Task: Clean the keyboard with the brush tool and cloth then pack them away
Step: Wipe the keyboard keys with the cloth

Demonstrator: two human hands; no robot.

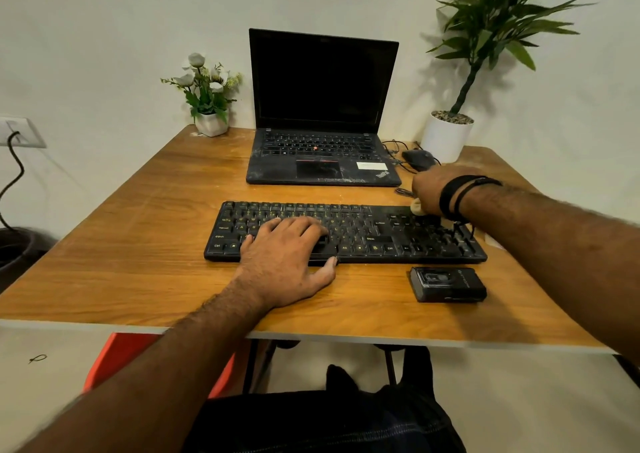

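The black keyboard lies flat on the wooden table, parallel to its near edge and slightly toward the right side. Its keys are matte plastic with pale legends, dusty on the right section.

The left hand rests palm-down on the left-centre keys. Its fingers are straight and held close together across the letter rows, while the thumb is spread apart and touches the keyboard's near rim at the space bar.

The right hand sits at the keyboard's far right corner, back of the hand upward, with dark bands on the wrist. Its fingers curl down around a pale cloth, of which only a small soft fold shows beneath the knuckles, touching the far edge of the keyboard. The exact finger placement on the cloth cannot be told.

A small black rectangular case, hard and glossy on top, lies just beside the keyboard's near right edge, apart from both hands.

An open black laptop stands toward the far edge, its palm rest smeared. A dark mouse lies to its right. A white pot of flowers occupies the far left corner, a larger white planter the far right.
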